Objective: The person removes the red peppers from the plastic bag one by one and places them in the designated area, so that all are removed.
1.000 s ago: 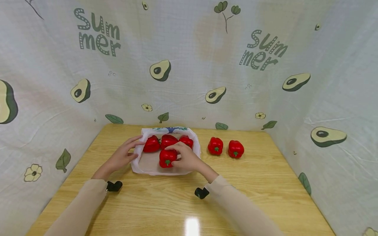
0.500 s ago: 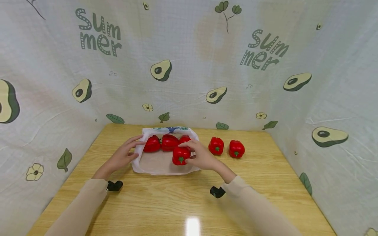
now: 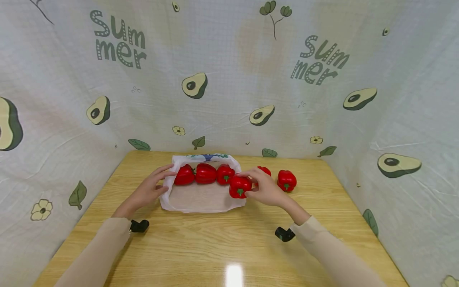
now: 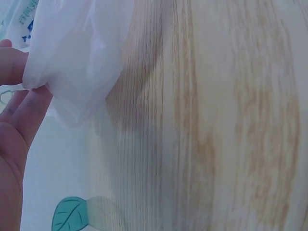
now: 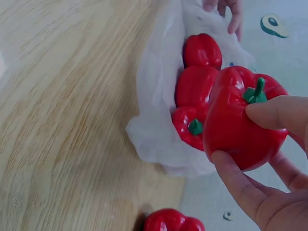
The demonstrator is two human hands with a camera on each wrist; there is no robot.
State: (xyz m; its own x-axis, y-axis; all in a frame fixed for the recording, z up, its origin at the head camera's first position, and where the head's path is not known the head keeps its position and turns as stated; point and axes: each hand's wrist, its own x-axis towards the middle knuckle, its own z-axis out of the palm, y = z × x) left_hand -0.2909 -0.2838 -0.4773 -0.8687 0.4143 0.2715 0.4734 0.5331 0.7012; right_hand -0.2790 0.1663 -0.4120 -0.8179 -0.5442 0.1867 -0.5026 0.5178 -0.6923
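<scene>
Treat pepper (image 3: 238,186), pinched by right hand (image 3: 267,189), as probably light, stiff and slippery; hold around sides, with left hand (image 3: 150,189) relaxed against bag (image 3: 202,198).

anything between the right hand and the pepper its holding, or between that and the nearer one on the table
Nothing visible separates the right hand from the held pepper. Toward the nearer table pepper, that hand lies between in the head view, and perhaps the bag's rim; clearance is unclear.
</scene>
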